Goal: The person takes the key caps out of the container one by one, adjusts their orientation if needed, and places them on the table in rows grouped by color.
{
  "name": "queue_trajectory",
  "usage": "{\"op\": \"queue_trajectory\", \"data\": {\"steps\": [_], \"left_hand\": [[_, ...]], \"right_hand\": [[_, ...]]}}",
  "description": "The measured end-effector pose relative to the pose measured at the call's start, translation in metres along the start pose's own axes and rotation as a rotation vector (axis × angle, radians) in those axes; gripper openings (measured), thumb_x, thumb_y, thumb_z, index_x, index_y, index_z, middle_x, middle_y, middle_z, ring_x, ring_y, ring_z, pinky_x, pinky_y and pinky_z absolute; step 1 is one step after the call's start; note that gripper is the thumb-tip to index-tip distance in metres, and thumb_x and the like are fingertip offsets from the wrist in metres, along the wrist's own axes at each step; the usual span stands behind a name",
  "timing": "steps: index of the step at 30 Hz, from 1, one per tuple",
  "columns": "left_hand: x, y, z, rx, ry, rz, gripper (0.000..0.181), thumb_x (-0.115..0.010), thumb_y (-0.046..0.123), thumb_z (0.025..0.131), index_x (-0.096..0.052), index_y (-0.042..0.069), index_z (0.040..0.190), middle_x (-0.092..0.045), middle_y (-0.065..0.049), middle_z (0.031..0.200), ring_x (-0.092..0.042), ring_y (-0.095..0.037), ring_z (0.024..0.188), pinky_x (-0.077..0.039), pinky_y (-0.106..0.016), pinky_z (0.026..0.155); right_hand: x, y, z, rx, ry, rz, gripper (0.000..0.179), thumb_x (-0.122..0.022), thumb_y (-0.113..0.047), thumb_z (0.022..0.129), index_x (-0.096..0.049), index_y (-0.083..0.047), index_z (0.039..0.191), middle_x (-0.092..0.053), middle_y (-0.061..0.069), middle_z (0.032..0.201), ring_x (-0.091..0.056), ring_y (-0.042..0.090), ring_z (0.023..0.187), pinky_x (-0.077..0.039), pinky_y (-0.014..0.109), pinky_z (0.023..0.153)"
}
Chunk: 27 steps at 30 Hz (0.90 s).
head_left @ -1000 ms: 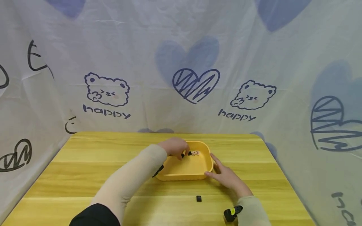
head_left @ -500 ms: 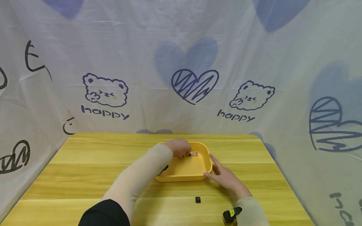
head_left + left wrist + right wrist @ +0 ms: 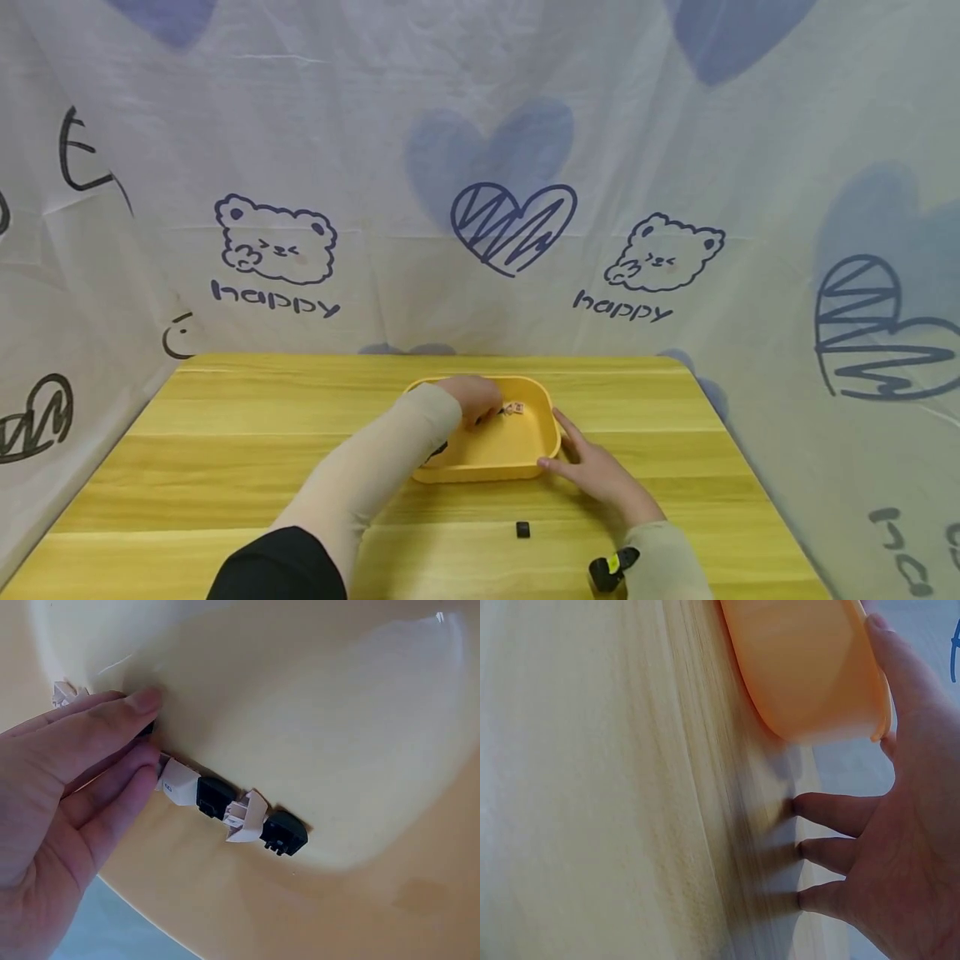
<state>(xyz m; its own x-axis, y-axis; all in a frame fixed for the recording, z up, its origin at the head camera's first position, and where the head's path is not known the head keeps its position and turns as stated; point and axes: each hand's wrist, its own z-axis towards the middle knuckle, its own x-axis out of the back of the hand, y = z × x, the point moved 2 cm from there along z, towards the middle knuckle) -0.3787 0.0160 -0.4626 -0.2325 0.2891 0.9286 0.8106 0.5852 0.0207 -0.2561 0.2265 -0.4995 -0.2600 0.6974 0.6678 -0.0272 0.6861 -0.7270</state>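
My left hand (image 3: 476,398) reaches into the yellow plastic basin (image 3: 480,475). In the left wrist view its thumb and fingers pinch a black keycap (image 3: 148,729), mostly covered by the fingertips. That keycap is at the end of a row on the basin floor: a white keycap (image 3: 180,782), a black one, a white one on its side, then another black one (image 3: 285,834). A further pale keycap (image 3: 66,693) shows beyond the hand. My right hand (image 3: 596,471) touches the basin's right end, thumb at the rim; the other fingers are spread, several tips down on the wood (image 3: 697,825).
On the wooden table (image 3: 262,433), in front of the basin, lies a small black square piece (image 3: 522,529). A black device (image 3: 609,572) sits at the right wrist. A patterned white cloth (image 3: 390,275) hangs behind the table.
The left hand has dipped into the basin and shifted slightly left over the last half second, its fingers now low among the keycaps. The right hand keeps its place at the basin's end.
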Motion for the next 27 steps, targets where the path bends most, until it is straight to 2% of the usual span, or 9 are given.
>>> {"op": "queue_trajectory", "data": {"steps": [2, 4, 6, 10, 12, 13, 18, 22, 27], "left_hand": [[-0.003, -0.001, -0.001, 0.01, -0.017, -0.017, 0.04, -0.072, -0.012, 0.072, -0.047, 0.015, 0.058, -0.025, 0.005, 0.055, -0.021, -0.01, 0.052, -0.022, -0.026, 0.048], [-0.003, -0.001, -0.002, 0.012, -0.029, -0.033, 0.04, -0.072, -0.012, 0.073, -0.047, 0.015, 0.058, -0.025, 0.005, 0.056, -0.02, -0.011, 0.053, -0.022, -0.026, 0.048], [-0.002, -0.001, -0.006, 0.004, -0.033, -0.047, 0.033, -0.076, -0.009, 0.074, -0.055, 0.014, 0.062, -0.033, 0.005, 0.057, -0.026, -0.011, 0.054, -0.026, -0.025, 0.05], [0.006, 0.001, -0.014, -0.017, -0.02, -0.033, 0.016, -0.081, 0.001, 0.078, -0.075, 0.014, 0.085, -0.06, 0.008, 0.075, -0.048, -0.006, 0.065, -0.044, -0.021, 0.06], [0.009, 0.003, -0.019, -0.026, -0.011, -0.024, 0.015, -0.079, 0.003, 0.081, -0.077, 0.014, 0.09, -0.063, 0.007, 0.08, -0.051, -0.006, 0.068, -0.046, -0.022, 0.063], [0.011, 0.004, -0.021, -0.027, -0.013, -0.026, 0.012, -0.077, 0.003, 0.082, -0.076, 0.013, 0.089, -0.061, 0.007, 0.077, -0.049, -0.006, 0.067, -0.045, -0.022, 0.063], [0.015, 0.008, -0.033, -0.059, 0.049, -0.073, 0.007, -0.076, 0.004, 0.084, -0.073, 0.009, 0.087, -0.052, 0.008, 0.07, -0.041, -0.008, 0.063, -0.039, -0.024, 0.062], [0.018, 0.011, -0.044, -0.081, 0.138, -0.091, 0.016, -0.081, 0.011, 0.08, -0.075, 0.011, 0.095, -0.061, 0.009, 0.083, -0.052, -0.008, 0.073, -0.047, -0.025, 0.069], [0.02, 0.013, -0.06, -0.093, 0.217, -0.151, 0.021, -0.083, 0.013, 0.078, -0.075, 0.012, 0.098, -0.062, 0.007, 0.088, -0.055, -0.009, 0.077, -0.048, -0.025, 0.071]], "right_hand": [[-0.001, -0.001, 0.0, 0.001, -0.001, 0.005, 0.088, -0.066, -0.051, 0.089, -0.013, -0.034, 0.157, -0.04, 0.017, 0.149, -0.033, 0.043, 0.136, -0.022, 0.064, 0.107], [-0.001, -0.001, 0.0, 0.005, 0.0, 0.005, 0.088, -0.066, -0.052, 0.089, -0.014, -0.035, 0.157, -0.041, 0.017, 0.149, -0.034, 0.043, 0.136, -0.022, 0.064, 0.107], [-0.001, -0.002, -0.001, 0.007, -0.001, 0.004, 0.087, -0.066, -0.052, 0.089, -0.014, -0.035, 0.157, -0.041, 0.016, 0.149, -0.034, 0.043, 0.136, -0.022, 0.064, 0.107], [0.001, -0.004, -0.003, 0.013, -0.004, -0.003, 0.089, -0.066, -0.052, 0.088, -0.013, -0.033, 0.157, -0.041, 0.014, 0.149, -0.034, 0.043, 0.136, -0.021, 0.064, 0.108], [0.001, -0.004, -0.004, 0.015, -0.006, -0.005, 0.089, -0.066, -0.052, 0.089, -0.013, -0.031, 0.158, -0.04, 0.014, 0.149, -0.033, 0.043, 0.136, -0.021, 0.064, 0.108], [0.002, -0.005, -0.004, 0.021, -0.006, -0.009, 0.089, -0.065, -0.051, 0.089, -0.013, -0.029, 0.158, -0.04, 0.015, 0.149, -0.033, 0.043, 0.136, -0.021, 0.064, 0.108], [0.002, -0.006, -0.004, 0.029, -0.014, -0.022, 0.089, -0.064, -0.05, 0.09, -0.012, -0.027, 0.158, -0.041, 0.015, 0.149, -0.034, 0.043, 0.136, -0.021, 0.064, 0.108], [0.002, -0.006, -0.003, 0.031, -0.017, -0.028, 0.09, -0.064, -0.052, 0.09, -0.009, -0.028, 0.158, -0.041, 0.016, 0.149, -0.034, 0.042, 0.136, -0.022, 0.062, 0.108], [0.002, -0.005, -0.002, 0.025, -0.021, -0.029, 0.091, -0.063, -0.054, 0.089, -0.008, -0.032, 0.158, -0.041, 0.016, 0.148, -0.034, 0.043, 0.136, -0.023, 0.063, 0.108]]}}
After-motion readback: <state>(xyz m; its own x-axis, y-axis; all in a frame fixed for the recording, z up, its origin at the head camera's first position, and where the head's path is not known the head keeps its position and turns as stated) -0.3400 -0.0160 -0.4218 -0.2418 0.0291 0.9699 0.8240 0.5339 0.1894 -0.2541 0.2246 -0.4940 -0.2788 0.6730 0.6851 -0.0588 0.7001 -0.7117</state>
